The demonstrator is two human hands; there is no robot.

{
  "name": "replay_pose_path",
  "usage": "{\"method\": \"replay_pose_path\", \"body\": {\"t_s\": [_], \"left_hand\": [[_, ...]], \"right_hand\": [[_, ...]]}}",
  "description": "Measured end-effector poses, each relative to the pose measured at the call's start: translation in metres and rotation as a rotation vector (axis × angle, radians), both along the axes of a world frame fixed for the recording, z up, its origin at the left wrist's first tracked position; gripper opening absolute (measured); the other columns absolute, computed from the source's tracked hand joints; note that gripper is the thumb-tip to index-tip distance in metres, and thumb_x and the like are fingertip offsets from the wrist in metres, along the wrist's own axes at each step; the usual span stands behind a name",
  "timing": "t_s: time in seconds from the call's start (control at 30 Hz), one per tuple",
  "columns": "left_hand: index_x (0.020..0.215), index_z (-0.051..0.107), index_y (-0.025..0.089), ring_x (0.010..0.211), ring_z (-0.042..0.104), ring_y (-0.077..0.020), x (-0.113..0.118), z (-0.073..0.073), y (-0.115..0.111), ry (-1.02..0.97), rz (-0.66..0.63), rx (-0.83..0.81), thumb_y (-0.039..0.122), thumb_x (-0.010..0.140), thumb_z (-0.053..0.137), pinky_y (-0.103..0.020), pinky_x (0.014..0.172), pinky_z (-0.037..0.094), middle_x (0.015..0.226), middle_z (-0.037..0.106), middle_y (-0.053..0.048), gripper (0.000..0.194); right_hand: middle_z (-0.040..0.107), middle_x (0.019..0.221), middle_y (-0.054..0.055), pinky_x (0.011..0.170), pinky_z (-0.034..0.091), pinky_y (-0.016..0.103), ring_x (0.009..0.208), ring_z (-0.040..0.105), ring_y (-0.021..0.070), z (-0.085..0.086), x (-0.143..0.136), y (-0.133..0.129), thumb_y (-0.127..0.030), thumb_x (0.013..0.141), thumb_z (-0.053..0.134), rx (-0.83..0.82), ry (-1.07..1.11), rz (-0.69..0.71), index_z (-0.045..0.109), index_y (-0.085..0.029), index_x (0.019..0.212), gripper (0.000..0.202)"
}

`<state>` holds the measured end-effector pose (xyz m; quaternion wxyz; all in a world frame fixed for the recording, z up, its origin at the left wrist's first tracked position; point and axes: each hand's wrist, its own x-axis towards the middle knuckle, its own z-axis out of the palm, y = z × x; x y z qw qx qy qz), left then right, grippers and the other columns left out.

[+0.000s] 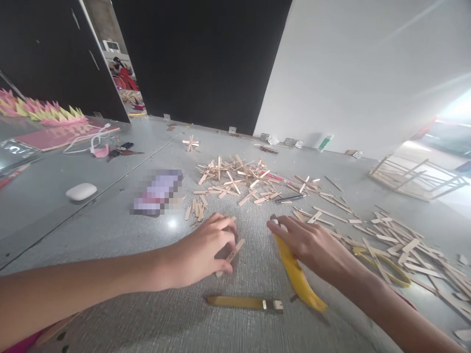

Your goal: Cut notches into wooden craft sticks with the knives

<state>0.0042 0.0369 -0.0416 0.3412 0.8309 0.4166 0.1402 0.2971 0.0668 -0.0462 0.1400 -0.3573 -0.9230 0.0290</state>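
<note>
Looking at a grey bench (128,255), backed by a black panel (202,63) and a white panel (349,73). Strewn at right with a wide spread of wooden sticks (408,245), mid-bench with a denser heap of stick pieces (233,184). Working with both hands near side of the heap, well apart: right hand (309,240) closed around a long yellow tube (300,279), pale tip at the fingertips, body slanting down under the palm side. Left hand (206,252) low over the bench, fingers curled around a marked stick (237,247) — can't tell if pinched or just steadied. Also lying crosswise, nearer than the marked stick — a flat yellowish tool (239,302), untouched.
</note>
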Motion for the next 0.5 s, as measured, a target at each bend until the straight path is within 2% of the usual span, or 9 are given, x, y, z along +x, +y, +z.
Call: {"method": "replay_pose_path", "body": {"t_s": [0.07,0.13,0.2,0.27,0.3,0.37,0.4,0.43,0.5], "left_hand": [[0.086,0.067,0.020,0.119,0.053,-0.0278,-0.005,0.002,-0.002,0.009,-0.002,-0.008,0.024,0.092,0.070,-0.042,0.097,0.045,0.117,0.062,-0.005,0.007],[0.084,0.064,0.019,0.108,0.055,-0.0242,-0.007,0.004,-0.003,0.015,0.015,-0.019,0.015,0.092,0.063,-0.039,0.093,0.045,0.105,0.062,-0.004,0.010],[0.084,0.059,0.019,0.099,0.056,-0.0222,-0.009,0.006,-0.005,0.020,0.049,-0.030,0.013,0.094,0.057,-0.037,0.086,0.045,0.099,0.061,-0.004,0.012],[0.090,0.054,0.020,0.083,0.056,-0.0187,-0.009,0.010,-0.005,0.024,0.096,-0.052,0.017,0.099,0.048,-0.032,0.073,0.045,0.092,0.061,-0.003,0.012],[0.094,0.053,0.020,0.075,0.056,-0.0166,-0.009,0.014,-0.006,0.008,0.129,-0.085,0.021,0.102,0.043,-0.030,0.066,0.044,0.089,0.062,-0.002,0.013],[0.106,0.051,0.021,0.060,0.053,-0.0126,-0.008,0.026,-0.008,-0.085,0.198,-0.201,0.029,0.107,0.037,-0.026,0.055,0.040,0.083,0.065,0.001,0.016],[0.113,0.051,0.021,0.060,0.056,-0.0119,-0.008,0.032,-0.011,-0.158,0.247,-0.267,0.033,0.107,0.039,-0.026,0.056,0.041,0.086,0.068,0.001,0.018],[0.115,0.052,0.021,0.058,0.057,-0.0104,-0.007,0.040,-0.014,-0.239,0.267,-0.314,0.037,0.107,0.041,-0.025,0.056,0.042,0.087,0.070,0.001,0.020],[0.097,0.059,0.020,0.055,0.058,-0.0090,-0.007,0.053,-0.021,-0.304,0.244,-0.388,0.048,0.108,0.040,-0.023,0.050,0.039,0.087,0.070,0.000,0.035]], "right_hand": [[0.072,0.108,0.018,0.064,0.055,0.037,0.091,0.071,0.0286,0.001,0.011,0.009,0.007,0.084,0.034,0.088,-0.093,0.011,0.065,-0.014,0.114,0.048],[0.072,0.102,0.017,0.064,0.057,0.040,0.087,0.071,0.0300,0.003,0.014,0.011,0.010,0.078,0.035,0.139,-0.159,0.014,0.065,-0.014,0.112,0.051],[0.071,0.107,0.019,0.068,0.058,0.045,0.092,0.071,0.0328,0.008,0.008,0.005,0.010,0.079,0.036,0.204,-0.189,-0.014,0.061,-0.012,0.120,0.053],[0.069,0.113,0.020,0.075,0.059,0.047,0.098,0.069,0.0331,0.012,-0.007,-0.012,0.006,0.085,0.040,0.224,-0.174,-0.019,0.058,-0.013,0.123,0.046],[0.069,0.110,0.017,0.074,0.059,0.044,0.094,0.069,0.0300,0.012,-0.017,-0.024,0.002,0.088,0.046,0.191,-0.153,0.011,0.059,-0.016,0.117,0.036],[0.068,0.094,0.008,0.067,0.058,0.035,0.078,0.068,0.0226,0.005,-0.037,-0.049,-0.009,0.090,0.061,0.018,-0.111,0.137,0.058,-0.021,0.097,0.014],[0.067,0.093,0.005,0.065,0.057,0.033,0.079,0.069,0.0222,0.000,-0.045,-0.061,-0.013,0.087,0.068,-0.025,-0.125,0.141,0.057,-0.022,0.095,0.016],[0.067,0.087,0.002,0.060,0.055,0.032,0.072,0.068,0.0209,-0.007,-0.052,-0.071,-0.014,0.084,0.071,-0.006,-0.109,0.164,0.056,-0.023,0.090,0.019],[0.066,0.079,0.000,0.054,0.051,0.031,0.064,0.067,0.0197,-0.017,-0.057,-0.084,-0.009,0.084,0.065,0.068,-0.120,0.171,0.053,-0.024,0.088,0.019]]}}
